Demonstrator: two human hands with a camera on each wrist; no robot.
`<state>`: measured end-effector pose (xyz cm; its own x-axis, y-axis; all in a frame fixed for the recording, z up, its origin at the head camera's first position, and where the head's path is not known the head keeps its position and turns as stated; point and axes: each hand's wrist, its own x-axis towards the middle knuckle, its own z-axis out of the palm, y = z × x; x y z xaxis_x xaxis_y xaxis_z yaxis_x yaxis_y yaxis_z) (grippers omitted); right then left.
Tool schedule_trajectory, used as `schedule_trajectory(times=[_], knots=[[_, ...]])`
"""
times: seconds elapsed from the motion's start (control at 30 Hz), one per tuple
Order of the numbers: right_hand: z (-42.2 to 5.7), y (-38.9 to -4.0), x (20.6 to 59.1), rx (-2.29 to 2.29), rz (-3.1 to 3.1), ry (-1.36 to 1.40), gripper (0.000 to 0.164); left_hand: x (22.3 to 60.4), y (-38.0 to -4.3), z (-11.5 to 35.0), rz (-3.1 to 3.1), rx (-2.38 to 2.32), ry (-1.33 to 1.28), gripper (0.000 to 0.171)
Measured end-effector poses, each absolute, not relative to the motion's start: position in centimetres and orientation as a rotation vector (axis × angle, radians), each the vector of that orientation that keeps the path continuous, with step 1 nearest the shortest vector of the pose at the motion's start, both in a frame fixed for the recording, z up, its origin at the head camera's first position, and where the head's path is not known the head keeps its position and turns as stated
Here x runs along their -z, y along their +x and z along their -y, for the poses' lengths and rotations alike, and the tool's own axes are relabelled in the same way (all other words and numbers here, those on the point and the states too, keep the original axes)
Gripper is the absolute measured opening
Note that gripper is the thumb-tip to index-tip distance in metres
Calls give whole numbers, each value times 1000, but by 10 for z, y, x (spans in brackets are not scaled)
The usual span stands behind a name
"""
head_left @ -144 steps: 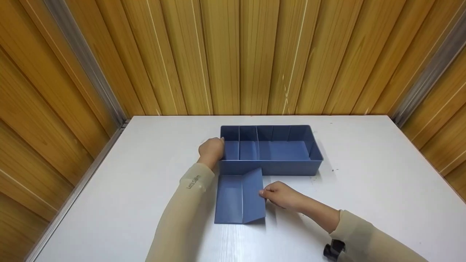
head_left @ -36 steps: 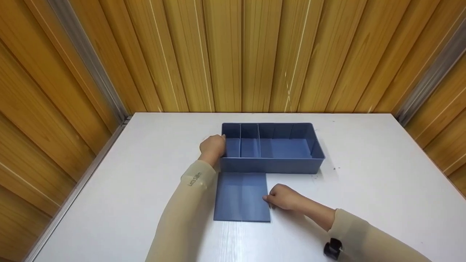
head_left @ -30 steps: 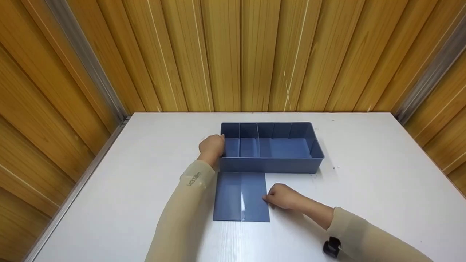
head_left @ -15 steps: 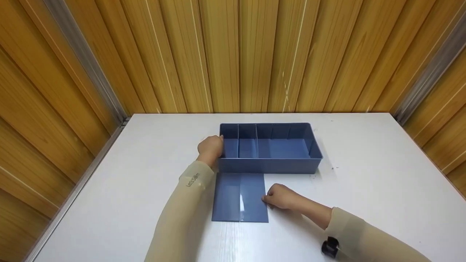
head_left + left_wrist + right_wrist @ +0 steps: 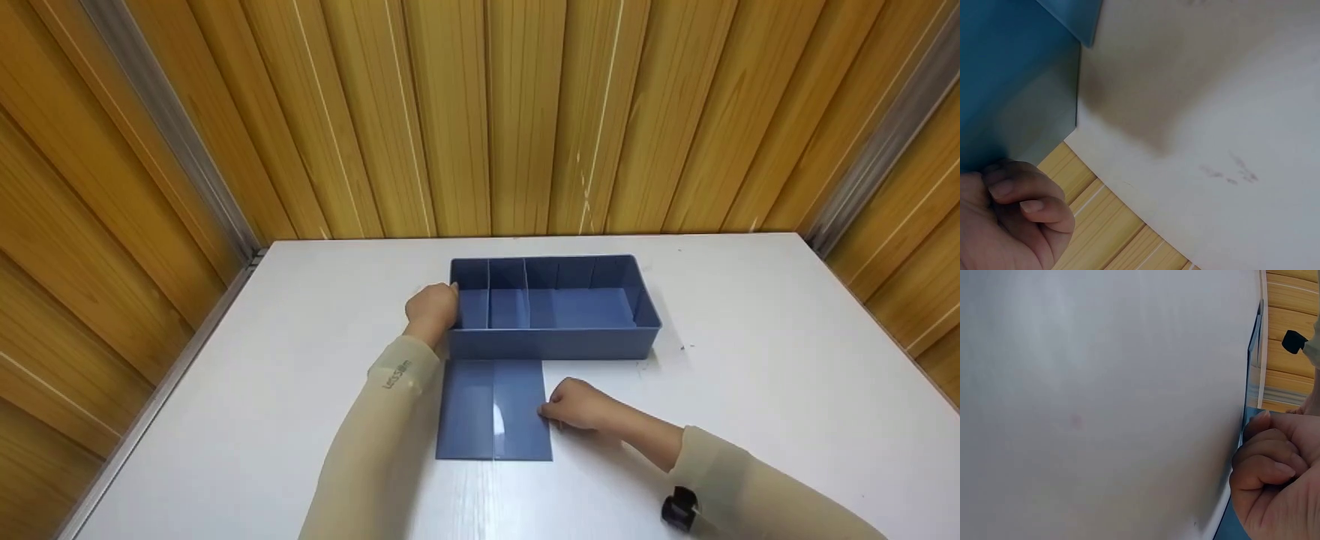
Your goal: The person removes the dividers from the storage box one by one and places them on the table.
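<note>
A blue divided box (image 5: 555, 344) stands on the table in the head view, with two narrow compartments at its left and one wide compartment at its right. My left hand (image 5: 433, 306) grips the rim of its left wall. The left wrist view shows curled fingers of that left hand (image 5: 1027, 208) against the box's side (image 5: 1039, 107). In front of the box's left part lies a flat blue panel (image 5: 469, 412) with a crease down its middle. The right hand (image 5: 581, 405) pinches the panel's right edge between thumb and curled fingers; the right wrist view shows this hand (image 5: 1275, 478) low over the table.
The white table (image 5: 300, 360) runs back to a wood-patterned wall (image 5: 517, 120). More such panelling rises at both sides. A black strap-like piece (image 5: 680, 508) sits on the right sleeve. Small dark specks (image 5: 686, 347) lie right of the box.
Several seconds ago the panel's right half stood tilted up in my right hand; now it lies flat. During the last second only the head view shifts slightly. My left hand keeps its place.
</note>
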<state>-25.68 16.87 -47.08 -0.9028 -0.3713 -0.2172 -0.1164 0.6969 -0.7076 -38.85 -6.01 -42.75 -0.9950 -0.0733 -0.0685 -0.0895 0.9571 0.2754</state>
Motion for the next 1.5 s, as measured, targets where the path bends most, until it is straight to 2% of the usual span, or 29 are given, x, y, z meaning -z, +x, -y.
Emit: schedule_trajectory(times=[0.23,0.57,0.93,1.5], knots=[[-172,-262,458,1041,-2576,-354,38,437,-398,62,-3058,-417,-120,57],[-181,-272,427,1053,-2679,-446,42,427,-388,61,-3069,-456,-97,55],[-184,-294,392,1090,-2787,-448,36,429,-387,61,-3107,-376,-76,56],[-163,-337,396,932,-2901,-360,34,431,-383,62,-3160,-378,-55,54]])
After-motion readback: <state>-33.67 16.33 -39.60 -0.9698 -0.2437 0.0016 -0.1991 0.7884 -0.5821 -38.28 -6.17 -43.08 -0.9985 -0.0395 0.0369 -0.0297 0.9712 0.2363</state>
